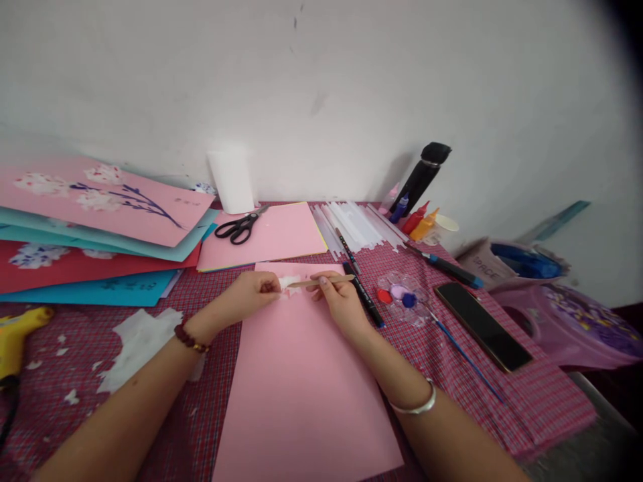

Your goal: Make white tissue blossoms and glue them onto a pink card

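Observation:
A long sheet of pink paper (306,388) lies lengthwise in front of me. Near its far end is a small torn piece of white tissue (290,284). My left hand (248,294) is closed, its fingertips pinched at the left edge of that tissue. Between the fingers of my right hand (341,301) is a flat wooden craft stick (321,281), held almost level with its tip on the tissue. A larger torn sheet of white tissue (143,341) lies left of the pink paper, partly behind my left forearm, with small scraps around it.
Scissors (238,227) rest on stacked pink paper (286,234). Painted sheets (165,221) pile up at left above a yellow glue gun (15,341). Rightward are glue sticks (359,224), a black marker (366,301), a paint palette (396,311), a paintbrush (467,358), a phone (482,325) and paint bottles (416,217).

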The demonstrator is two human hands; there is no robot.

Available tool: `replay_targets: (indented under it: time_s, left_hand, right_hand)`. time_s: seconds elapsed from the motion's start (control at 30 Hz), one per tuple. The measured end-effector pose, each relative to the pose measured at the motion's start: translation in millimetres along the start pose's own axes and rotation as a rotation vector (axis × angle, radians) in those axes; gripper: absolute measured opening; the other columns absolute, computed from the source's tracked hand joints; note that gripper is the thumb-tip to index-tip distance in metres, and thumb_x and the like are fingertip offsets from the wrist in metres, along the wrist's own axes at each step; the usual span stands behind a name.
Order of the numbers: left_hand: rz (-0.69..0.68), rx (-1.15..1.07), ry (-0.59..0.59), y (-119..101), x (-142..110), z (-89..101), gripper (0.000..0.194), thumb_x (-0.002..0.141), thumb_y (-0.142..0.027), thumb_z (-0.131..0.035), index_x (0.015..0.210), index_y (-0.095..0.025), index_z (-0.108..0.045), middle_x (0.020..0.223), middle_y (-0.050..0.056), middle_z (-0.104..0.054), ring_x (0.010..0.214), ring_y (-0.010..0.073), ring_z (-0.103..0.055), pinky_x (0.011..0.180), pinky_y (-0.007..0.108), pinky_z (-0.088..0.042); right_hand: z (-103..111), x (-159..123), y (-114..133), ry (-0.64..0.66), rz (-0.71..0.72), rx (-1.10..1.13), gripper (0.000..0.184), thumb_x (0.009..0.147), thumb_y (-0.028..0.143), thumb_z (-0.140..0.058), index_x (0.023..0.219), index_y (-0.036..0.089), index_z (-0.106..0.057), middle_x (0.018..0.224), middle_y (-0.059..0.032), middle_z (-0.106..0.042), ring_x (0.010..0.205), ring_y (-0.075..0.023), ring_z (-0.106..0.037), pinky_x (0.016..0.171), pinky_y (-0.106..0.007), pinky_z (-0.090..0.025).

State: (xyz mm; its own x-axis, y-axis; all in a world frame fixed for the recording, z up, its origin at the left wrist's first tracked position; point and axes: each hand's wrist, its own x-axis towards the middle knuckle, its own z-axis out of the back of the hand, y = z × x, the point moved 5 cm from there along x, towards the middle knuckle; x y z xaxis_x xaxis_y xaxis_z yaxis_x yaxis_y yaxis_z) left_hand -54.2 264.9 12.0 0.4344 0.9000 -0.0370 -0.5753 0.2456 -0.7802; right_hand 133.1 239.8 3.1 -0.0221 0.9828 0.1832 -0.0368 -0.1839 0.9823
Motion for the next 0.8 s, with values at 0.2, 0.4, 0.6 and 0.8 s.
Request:
replay_targets:
  time_s: [0.2,0.4,0.6,0.8]
  left_hand:
    - [-0.073,0.060,-0.089,-2.2,3.1,2.1,0.015,0.074,-0.024,-0.054,0.071,-0.018,-0.067,0.071,0.000,-0.059,0.064,0.0121,-0.053,0.055,0.022,-0.036]
    - [-0.065,0.060,-0.155,2.3,7.5,-0.6,0.013,0.073,-0.022,-0.053,0.070,-0.016,-0.065,0.071,0.001,-0.060,0.065,0.0123,-0.053,0.057,0.022,-0.038]
    - [-0.035,-0.031,-0.096,-4.2,1.1,13.3,0.010,0.072,-0.023,-0.054,0.071,-0.016,-0.061,0.068,-0.001,-0.059,0.063,0.0115,-0.051,0.057,0.021,-0.038]
    - [0.001,-0.164,0.189,-18.7,-12.5,23.2,0.011,0.071,-0.027,-0.059,0.071,-0.017,-0.063,0.067,-0.002,-0.060,0.064,0.0107,-0.051,0.063,0.022,-0.040]
  right_hand:
    - [0.0,-0.5,-0.3,-0.003,-0.012,0.017,0.022,0.085,0.035,-0.050,0.088,0.017,-0.063,0.074,-0.0028,-0.065,0.057,-0.0122,-0.057,0.057,-0.027,-0.047]
    - [6.2,-5.2,3.4,-0.114,0.018,0.107,0.022,0.086,0.036,-0.049,0.084,0.017,-0.061,0.069,-0.0019,-0.064,0.056,-0.0120,-0.057,0.057,-0.026,-0.047]
    - [2.2,-5.5,2.5,-0.086,-0.002,0.150,0.023,0.086,0.037,-0.050,0.082,0.017,-0.061,0.066,-0.0009,-0.063,0.055,-0.0114,-0.056,0.057,-0.025,-0.047]
    - [1.2,-2.0,-2.1,-0.079,-0.027,0.104,0.022,0.086,0.036,-0.049,0.083,0.017,-0.060,0.071,-0.0023,-0.063,0.056,-0.0116,-0.056,0.057,-0.026,-0.047]
